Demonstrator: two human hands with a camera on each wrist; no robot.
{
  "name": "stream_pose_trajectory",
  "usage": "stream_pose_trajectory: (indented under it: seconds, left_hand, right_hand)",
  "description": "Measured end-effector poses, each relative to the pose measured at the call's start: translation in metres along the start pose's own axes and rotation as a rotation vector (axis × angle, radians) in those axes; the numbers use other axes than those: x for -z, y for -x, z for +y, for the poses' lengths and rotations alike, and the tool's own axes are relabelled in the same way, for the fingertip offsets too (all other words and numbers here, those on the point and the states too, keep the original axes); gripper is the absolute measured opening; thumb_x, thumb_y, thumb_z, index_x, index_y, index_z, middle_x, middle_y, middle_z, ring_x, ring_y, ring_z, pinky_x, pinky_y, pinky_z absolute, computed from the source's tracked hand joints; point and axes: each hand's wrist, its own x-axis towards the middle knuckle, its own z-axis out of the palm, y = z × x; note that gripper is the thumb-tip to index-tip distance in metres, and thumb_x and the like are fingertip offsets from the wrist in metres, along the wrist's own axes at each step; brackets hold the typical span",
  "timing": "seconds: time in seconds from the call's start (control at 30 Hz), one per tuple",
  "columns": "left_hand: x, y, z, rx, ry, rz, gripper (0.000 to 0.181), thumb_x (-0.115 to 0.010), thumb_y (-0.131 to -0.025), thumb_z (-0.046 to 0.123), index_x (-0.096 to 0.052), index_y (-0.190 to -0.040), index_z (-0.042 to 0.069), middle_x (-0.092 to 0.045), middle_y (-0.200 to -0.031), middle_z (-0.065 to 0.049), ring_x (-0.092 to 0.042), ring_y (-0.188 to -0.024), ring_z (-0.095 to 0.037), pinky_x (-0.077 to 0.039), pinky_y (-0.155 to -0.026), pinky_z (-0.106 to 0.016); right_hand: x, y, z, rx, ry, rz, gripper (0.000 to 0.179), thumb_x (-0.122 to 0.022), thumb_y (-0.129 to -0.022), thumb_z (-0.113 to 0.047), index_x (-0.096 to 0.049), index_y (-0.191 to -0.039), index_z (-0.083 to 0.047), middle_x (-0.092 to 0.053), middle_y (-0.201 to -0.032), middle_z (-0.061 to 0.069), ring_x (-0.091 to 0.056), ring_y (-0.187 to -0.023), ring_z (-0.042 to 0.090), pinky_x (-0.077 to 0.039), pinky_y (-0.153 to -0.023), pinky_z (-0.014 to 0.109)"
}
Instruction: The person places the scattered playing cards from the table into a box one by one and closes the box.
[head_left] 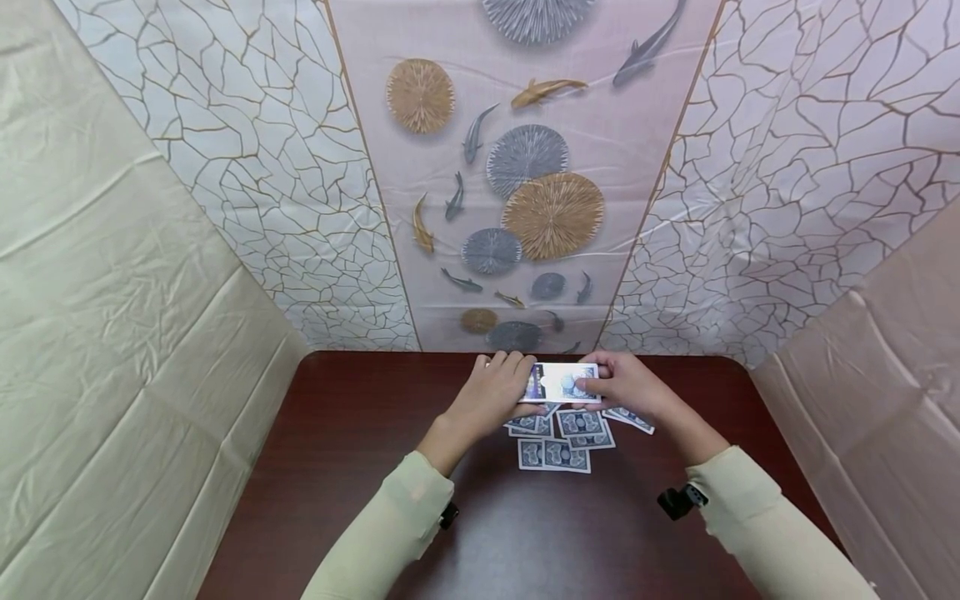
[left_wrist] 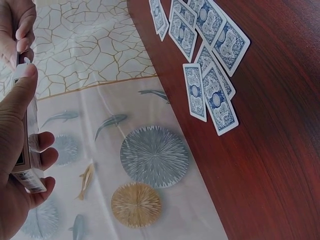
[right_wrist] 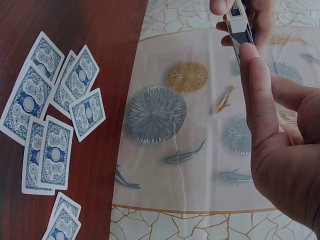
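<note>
My left hand [head_left: 497, 385] grips a small card box [left_wrist: 33, 172], its thumb along one face and the fingers curled round the other side. From the box's right end stick out playing cards [head_left: 581, 383], bright with glare. My right hand [head_left: 626, 385] pinches their outer end, thumb on top. The box's mouth [right_wrist: 241, 26] faces my right hand [right_wrist: 280, 125] in the right wrist view. Both hands hold box and cards above the far part of the table. Below them lie several blue-backed playing cards [head_left: 567, 454], face down and overlapping in small groups.
The dark red-brown table [head_left: 360, 500] reaches back to a patterned cloth wall [head_left: 517, 292]. Pale cloth walls rise along the left [head_left: 150, 400] and right [head_left: 862, 400]. A small black camera [head_left: 677, 502] sits by my right sleeve.
</note>
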Motion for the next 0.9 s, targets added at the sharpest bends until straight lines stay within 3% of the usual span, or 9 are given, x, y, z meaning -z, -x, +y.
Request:
stream_pose_trajectory:
  seconds: [0.23, 0.37, 0.63, 0.8, 0.9]
  left_hand:
    - [0.0016, 0.0016, -0.0003, 0.003, -0.015, 0.015, 0.081, -0.061, -0.087, 0.072, -0.054, -0.14, 0.011, -0.063, -0.125, -0.003, -0.062, -0.111, -0.022, -0.049, -0.087, -0.041]
    - [0.0029, 0.002, -0.0002, 0.008, -0.023, 0.007, 0.082, -0.057, -0.088, 0.075, -0.054, -0.14, 0.011, -0.063, -0.125, -0.003, -0.061, -0.112, -0.022, -0.049, -0.087, -0.041]
    - [0.0016, 0.0019, -0.001, 0.02, -0.027, 0.0, 0.084, -0.056, -0.087, 0.075, -0.053, -0.142, 0.011, -0.063, -0.129, -0.003, -0.061, -0.114, -0.022, -0.05, -0.089, -0.041]
    - [0.0012, 0.0016, -0.0014, 0.024, -0.017, -0.002, 0.085, -0.057, -0.087, 0.075, -0.052, -0.142, 0.011, -0.062, -0.129, -0.003, -0.062, -0.115, -0.023, -0.049, -0.089, -0.042]
    - [0.0009, 0.0015, -0.002, 0.022, -0.021, 0.004, 0.085, -0.057, -0.087, 0.075, -0.053, -0.142, 0.011, -0.063, -0.129, -0.003, -0.062, -0.114, -0.023, -0.05, -0.089, -0.041]
  right_hand:
    - [-0.0032, -0.0025, -0.0008, -0.001, -0.02, 0.022, 0.033, -0.065, -0.098, -0.004, -0.053, -0.126, 0.009, -0.072, -0.101, 0.018, -0.075, -0.091, 0.03, -0.062, -0.077, 0.04]
    - [-0.0029, -0.0018, -0.0033, -0.02, -0.057, 0.015, 0.033, -0.058, -0.103, -0.005, -0.051, -0.131, 0.01, -0.068, -0.101, 0.016, -0.075, -0.093, 0.031, -0.062, -0.081, 0.042]
    - [0.0025, -0.0001, -0.0001, -0.036, -0.22, -0.074, 0.045, -0.04, -0.107, -0.001, -0.038, -0.151, 0.009, -0.053, -0.135, 0.029, -0.07, -0.105, 0.02, -0.059, -0.092, 0.04]
    - [0.0046, 0.0006, 0.0014, -0.031, -0.242, -0.084, 0.048, -0.041, -0.107, 0.002, -0.036, -0.154, 0.008, -0.055, -0.138, 0.032, -0.069, -0.112, 0.026, -0.059, -0.091, 0.039]
    - [0.0046, 0.0005, 0.0013, -0.049, -0.246, -0.057, 0.046, -0.045, -0.105, 0.002, -0.038, -0.15, 0.008, -0.06, -0.136, 0.03, -0.071, -0.109, 0.025, -0.06, -0.089, 0.038]
